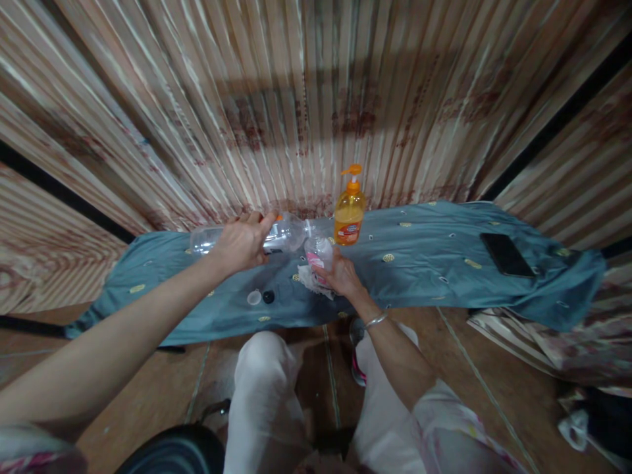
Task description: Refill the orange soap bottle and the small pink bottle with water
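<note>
Sleeves [459,428] behind the fingers [266,224]; left hand [241,241] clamped round large bottle [289,234], right hand [344,273] round small bottle [320,249]: keep mouths [309,228] aligned.

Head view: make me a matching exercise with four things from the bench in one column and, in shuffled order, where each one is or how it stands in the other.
Things
1. large clear bottle
2. small bottle
3. pump bottle
4. phone

Places and states
A. lies flat toward the right end of the blue-green cloth
B. held in the right hand, pink markings on its side
C. stands upright, held by neither hand, with an orange top
D. gripped by the left hand, tipped over on its side

Right pairs: 1-D, 2-B, 3-C, 4-A
</note>
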The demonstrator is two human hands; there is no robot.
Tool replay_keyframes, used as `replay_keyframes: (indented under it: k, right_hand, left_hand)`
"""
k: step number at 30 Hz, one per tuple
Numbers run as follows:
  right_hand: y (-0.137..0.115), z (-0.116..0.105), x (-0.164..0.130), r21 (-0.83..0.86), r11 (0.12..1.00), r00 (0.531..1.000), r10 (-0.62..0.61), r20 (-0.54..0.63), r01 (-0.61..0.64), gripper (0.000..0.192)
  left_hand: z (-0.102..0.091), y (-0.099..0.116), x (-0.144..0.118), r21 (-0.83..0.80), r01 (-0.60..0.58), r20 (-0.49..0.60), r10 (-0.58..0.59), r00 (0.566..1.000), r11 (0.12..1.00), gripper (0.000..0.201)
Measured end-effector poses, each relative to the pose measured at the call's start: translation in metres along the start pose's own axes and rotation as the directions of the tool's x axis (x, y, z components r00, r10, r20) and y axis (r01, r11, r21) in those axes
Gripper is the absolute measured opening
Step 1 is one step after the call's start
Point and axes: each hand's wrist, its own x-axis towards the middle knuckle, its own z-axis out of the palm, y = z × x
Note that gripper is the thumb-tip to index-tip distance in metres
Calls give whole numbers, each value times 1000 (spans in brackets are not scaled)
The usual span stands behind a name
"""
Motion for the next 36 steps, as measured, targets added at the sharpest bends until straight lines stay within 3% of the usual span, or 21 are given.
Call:
replay_keyframes:
  k: [36]
  right_hand:
    - [3, 4, 1, -29, 1000, 1000, -14, -26, 13, 58]
  left_hand:
    - [-3, 0, 0, -1, -7, -3, 7, 1000, 1000, 81]
